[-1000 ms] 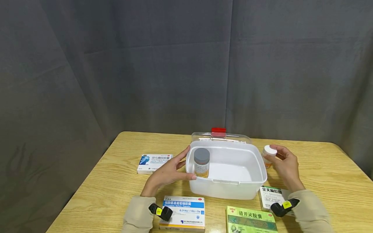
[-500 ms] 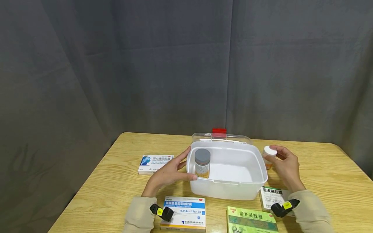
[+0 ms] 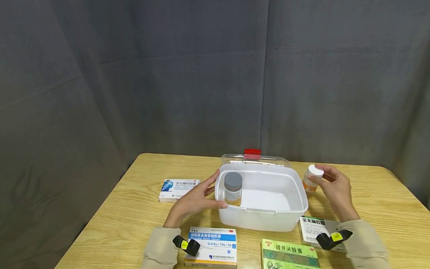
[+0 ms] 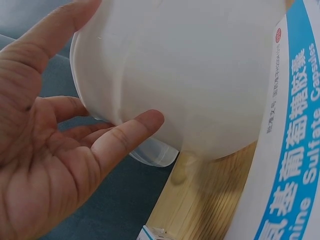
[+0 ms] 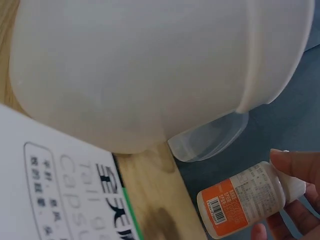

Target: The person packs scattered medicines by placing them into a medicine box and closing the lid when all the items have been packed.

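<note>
A white plastic box (image 3: pixel 265 220) stands on the table, its clear lid (image 3: pixel 268 160) with a red latch folded back. My left hand (image 3: pixel 193 203) holds the box's left end, thumb at the near corner and fingers round the far one. Inside, at the left, a grey-capped jar (image 3: pixel 233 188) stands upright. Right of the box, my right hand (image 3: pixel 336 186) pinches a small pill bottle (image 3: pixel 309 183) by its white cap, thumb and fingers on opposite sides. In the right wrist view the orange-and-white label of the pill bottle (image 5: pixel 242 200) shows; it is tilted and apart from the box.
A blue-and-white medicine box (image 3: pixel 211 246) and a green one (image 3: pixel 289 256) lie along the near side. Below my right wrist is a white medicine box (image 3: pixel 312 229), partly hidden. Another white medicine box (image 3: pixel 178 189) lies at the left. A grey curtain (image 3: pixel 201 74) hangs behind the table.
My right hand has moved slightly right and up with the pill bottle, which now tilts. My left hand and the plastic box have hardly moved.
</note>
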A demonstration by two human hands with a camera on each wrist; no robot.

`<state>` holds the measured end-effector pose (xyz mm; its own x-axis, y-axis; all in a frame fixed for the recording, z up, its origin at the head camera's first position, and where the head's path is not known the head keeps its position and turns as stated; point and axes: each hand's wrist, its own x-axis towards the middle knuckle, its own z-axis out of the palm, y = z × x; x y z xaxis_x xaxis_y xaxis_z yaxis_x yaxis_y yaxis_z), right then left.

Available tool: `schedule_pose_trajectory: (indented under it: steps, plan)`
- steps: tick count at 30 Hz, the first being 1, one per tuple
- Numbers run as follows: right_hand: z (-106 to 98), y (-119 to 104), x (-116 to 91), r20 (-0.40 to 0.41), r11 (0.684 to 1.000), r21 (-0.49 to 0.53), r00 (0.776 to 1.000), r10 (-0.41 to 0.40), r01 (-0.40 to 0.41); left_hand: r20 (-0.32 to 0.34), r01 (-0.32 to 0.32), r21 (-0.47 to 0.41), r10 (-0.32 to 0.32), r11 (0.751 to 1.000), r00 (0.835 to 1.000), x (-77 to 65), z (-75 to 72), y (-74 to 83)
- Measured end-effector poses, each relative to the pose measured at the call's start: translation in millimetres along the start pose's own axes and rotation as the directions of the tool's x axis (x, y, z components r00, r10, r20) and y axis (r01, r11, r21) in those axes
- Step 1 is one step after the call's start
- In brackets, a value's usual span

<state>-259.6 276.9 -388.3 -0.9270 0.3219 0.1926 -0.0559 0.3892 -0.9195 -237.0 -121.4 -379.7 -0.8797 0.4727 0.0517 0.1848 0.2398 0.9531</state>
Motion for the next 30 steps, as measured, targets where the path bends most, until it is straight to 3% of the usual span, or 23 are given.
schedule_pose_trajectory:
  steps: [18, 30]
  plan:
    - [-13, -21, -12, -0.012, 0.994, -0.065, 0.996, -0.087, 0.086, 0.008, -0.009, 0.023, 0.009, 1.0, 1.0, -0.1, 1.8, 1.4]
    - [-29, -46, -21, -0.058, 0.989, -0.009, 0.987, -0.149, 0.149, 0.014, -0.02, 0.022, 0.02, 1.0, 1.0, -0.9, 0.9, 1.5]
